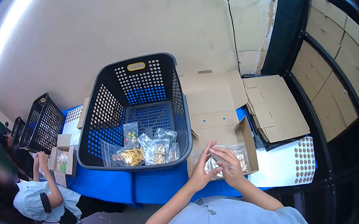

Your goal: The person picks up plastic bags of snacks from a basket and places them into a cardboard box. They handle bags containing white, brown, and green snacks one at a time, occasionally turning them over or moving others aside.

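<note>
An open cardboard box [250, 146] lies in front of me with its lid folded back toward the wall. Clear bags of pale pieces [240, 153] are inside it. Over the box's near part, my left hand [203, 168] and my right hand [229, 164] come close together, fingertips nearly meeting. Between them is a small clear bag [219, 160], partly hidden by the fingers. To the left stands a large black basket [175, 112], holding bags of yellow pieces [132, 156] and other bags of small items [160, 152].
Flattened cardboard [277, 106] is stacked right of the box, beside a sheet of brown stickers [304, 159]. Shelves of cartons [332, 93] stand at the far right. At the left, a co-worker [48, 195] handles another box [68, 166] near a second basket [42, 124].
</note>
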Action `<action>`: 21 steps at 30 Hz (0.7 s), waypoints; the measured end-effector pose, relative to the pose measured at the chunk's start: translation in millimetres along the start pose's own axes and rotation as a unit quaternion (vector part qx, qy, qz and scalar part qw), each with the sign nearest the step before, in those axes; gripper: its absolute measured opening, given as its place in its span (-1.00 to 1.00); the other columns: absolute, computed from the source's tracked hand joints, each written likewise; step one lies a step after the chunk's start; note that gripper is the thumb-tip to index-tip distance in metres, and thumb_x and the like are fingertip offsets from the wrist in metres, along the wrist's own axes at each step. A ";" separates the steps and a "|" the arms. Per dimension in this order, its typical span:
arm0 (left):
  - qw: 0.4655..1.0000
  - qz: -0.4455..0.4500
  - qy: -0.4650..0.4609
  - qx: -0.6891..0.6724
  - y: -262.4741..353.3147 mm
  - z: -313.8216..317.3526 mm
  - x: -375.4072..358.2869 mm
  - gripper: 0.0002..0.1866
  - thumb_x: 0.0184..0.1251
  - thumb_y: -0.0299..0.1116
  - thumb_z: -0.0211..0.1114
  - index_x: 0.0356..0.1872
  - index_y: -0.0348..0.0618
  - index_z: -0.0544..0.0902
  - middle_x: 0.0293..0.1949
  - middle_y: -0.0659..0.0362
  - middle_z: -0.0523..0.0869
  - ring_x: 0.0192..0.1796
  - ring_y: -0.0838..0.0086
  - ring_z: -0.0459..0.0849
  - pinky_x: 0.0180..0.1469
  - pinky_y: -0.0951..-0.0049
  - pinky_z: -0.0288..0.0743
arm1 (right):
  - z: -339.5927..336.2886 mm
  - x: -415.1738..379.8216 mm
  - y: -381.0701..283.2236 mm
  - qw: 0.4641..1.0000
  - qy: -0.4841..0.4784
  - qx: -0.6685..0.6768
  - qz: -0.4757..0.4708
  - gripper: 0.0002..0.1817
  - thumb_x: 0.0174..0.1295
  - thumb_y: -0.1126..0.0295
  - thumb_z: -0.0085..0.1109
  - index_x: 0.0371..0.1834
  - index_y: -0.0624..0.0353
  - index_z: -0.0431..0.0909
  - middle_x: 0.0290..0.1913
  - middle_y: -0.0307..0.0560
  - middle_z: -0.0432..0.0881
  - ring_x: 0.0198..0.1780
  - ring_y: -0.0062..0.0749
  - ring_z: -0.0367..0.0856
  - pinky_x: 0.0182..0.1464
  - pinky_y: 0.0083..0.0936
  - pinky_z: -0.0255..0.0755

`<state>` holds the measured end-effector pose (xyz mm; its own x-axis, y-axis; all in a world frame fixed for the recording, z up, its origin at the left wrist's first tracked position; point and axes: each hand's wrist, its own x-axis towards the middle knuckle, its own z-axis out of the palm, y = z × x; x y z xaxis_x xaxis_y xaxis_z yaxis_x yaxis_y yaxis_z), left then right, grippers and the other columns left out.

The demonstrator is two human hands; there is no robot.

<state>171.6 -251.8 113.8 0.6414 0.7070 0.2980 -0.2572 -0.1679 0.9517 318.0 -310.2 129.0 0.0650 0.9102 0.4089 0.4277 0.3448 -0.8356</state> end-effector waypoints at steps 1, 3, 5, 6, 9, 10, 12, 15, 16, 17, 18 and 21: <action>0.999 -0.045 -0.005 -0.009 -6.9 -1.3 0.9 0.05 0.22 -0.15 0.36 0.51 -0.16 -0.24 0.50 -0.09 -0.03 0.53 0.18 -0.01 0.49 0.19 -0.08 | 2.2 3.2 -0.5 0.999 -0.021 -0.020 -0.014 -0.47 0.44 0.04 -0.17 0.23 0.23 0.45 0.34 0.11 0.34 0.31 -0.03 0.31 0.33 -0.21 0.15; 0.999 -0.044 -0.024 -0.013 -15.2 1.2 -0.5 0.14 0.19 -0.10 0.39 0.50 -0.13 -0.34 0.52 -0.07 -0.18 0.55 0.19 -0.16 0.50 0.17 -0.14 | 8.3 5.0 -1.7 0.997 -0.081 0.009 0.005 -0.17 0.40 -0.25 -0.52 0.48 0.23 0.10 0.48 0.14 0.09 0.50 0.00 -0.06 0.48 -0.17 -0.24; 0.998 -0.048 -0.046 -0.015 -14.7 2.8 -4.0 0.22 0.16 -0.06 0.42 0.48 -0.10 -0.45 0.53 -0.04 -0.32 0.56 0.19 -0.32 0.51 0.14 -0.19 | 18.6 -1.6 -2.9 0.996 -0.064 0.060 -0.018 -0.17 0.41 -0.23 -0.53 0.50 0.23 0.03 0.52 0.10 -0.02 0.52 0.01 -0.15 0.49 -0.16 -0.28; 0.997 -0.008 -0.067 0.044 0.1 5.9 -2.7 0.29 0.11 -0.07 0.46 0.46 -0.11 -0.51 0.52 -0.06 -0.41 0.56 0.18 -0.37 0.51 0.17 -0.22 | 20.6 -3.3 -2.1 0.992 -0.046 0.109 -0.040 -0.18 0.42 -0.21 -0.53 0.52 0.24 -0.05 0.56 0.07 -0.13 0.53 0.03 -0.23 0.50 -0.15 -0.32; 0.994 -0.015 -0.092 0.056 -7.3 3.2 -2.5 0.36 0.05 -0.09 0.50 0.43 -0.14 -0.59 0.50 -0.08 -0.52 0.54 0.18 -0.48 0.51 0.19 -0.27 | 5.9 1.6 2.5 0.987 -0.111 0.113 0.035 -0.24 0.41 -0.10 -0.27 0.54 0.13 -0.07 0.57 0.02 -0.16 0.55 -0.04 -0.27 0.50 -0.18 -0.35; 0.993 -0.060 -0.098 0.010 -13.8 2.4 -4.4 0.38 0.04 -0.10 0.51 0.42 -0.14 -0.59 0.49 -0.08 -0.55 0.53 0.20 -0.53 0.51 0.20 -0.30 | 2.3 4.1 -0.2 0.981 -0.140 0.103 0.081 -0.24 0.39 -0.05 -0.17 0.54 0.09 -0.07 0.56 0.03 -0.13 0.54 -0.05 -0.25 0.50 -0.17 -0.34; 0.994 -0.055 -0.087 0.034 -19.5 2.5 -9.9 0.20 0.19 -0.07 0.41 0.47 -0.21 -0.42 0.52 -0.10 -0.31 0.55 0.19 -0.29 0.50 0.24 -0.16 | 0.0 6.1 -2.4 0.991 -0.085 0.055 0.085 -0.31 0.27 0.19 0.13 0.46 0.09 0.17 0.45 0.03 0.14 0.46 -0.10 0.01 0.45 -0.18 -0.13; 0.972 -0.154 -0.159 -0.075 -20.3 1.7 -13.5 -0.13 0.41 -0.07 0.18 0.49 -0.26 -0.13 0.46 -0.07 0.08 0.47 0.27 0.09 0.44 0.31 0.03 | -5.0 3.0 23.4 0.990 0.010 0.096 0.103 -0.69 0.01 0.48 0.39 -0.14 0.19 0.59 -0.05 -0.12 0.52 0.07 -0.42 0.45 0.15 -0.45 0.28; 0.974 -0.158 -0.136 -0.087 -14.3 4.4 -15.1 -0.29 0.48 -0.07 0.07 0.45 -0.27 0.04 0.39 0.00 0.22 0.42 0.34 0.18 0.41 0.36 0.08 | -7.3 0.9 28.3 0.990 0.011 0.095 0.106 -0.69 0.01 0.48 0.39 -0.14 0.19 0.59 -0.05 -0.12 0.52 0.07 -0.42 0.45 0.15 -0.45 0.28; 0.975 -0.163 -0.113 -0.098 -11.2 5.5 -16.5 -0.40 0.54 -0.07 -0.05 0.40 -0.29 0.20 0.31 0.07 0.36 0.37 0.41 0.27 0.37 0.41 0.14 | -10.4 -0.6 31.6 0.972 -0.023 0.182 0.147 -0.77 0.03 0.49 0.38 -0.22 0.20 0.62 -0.12 -0.12 0.55 -0.01 -0.44 0.49 0.09 -0.48 0.33; 0.974 -0.166 -0.118 -0.099 -12.4 2.9 -17.9 -0.40 0.54 -0.07 -0.05 0.40 -0.29 0.20 0.31 0.07 0.36 0.37 0.41 0.27 0.37 0.41 0.14 | -11.9 -0.8 31.7 0.944 -0.054 0.267 0.186 -0.84 0.05 0.50 0.37 -0.30 0.21 0.64 -0.19 -0.13 0.58 -0.08 -0.46 0.54 0.03 -0.51 0.37; 0.980 -0.165 -0.085 -0.071 -16.6 -2.7 -21.2 -0.48 0.57 -0.10 -0.10 0.29 -0.33 0.39 0.10 0.11 0.56 0.17 0.50 0.45 0.23 0.47 0.29 | -17.5 1.1 25.5 0.931 -0.048 0.292 0.214 -0.92 0.15 0.47 0.30 -0.33 0.25 0.67 -0.28 -0.13 0.66 -0.20 -0.51 0.59 -0.08 -0.55 0.44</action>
<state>160.4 -262.1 91.5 0.8144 0.5802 -0.0045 -0.1054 0.1557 0.9822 344.8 -304.5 114.6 0.0231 0.9996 -0.0183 -0.1829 -0.0137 -0.9830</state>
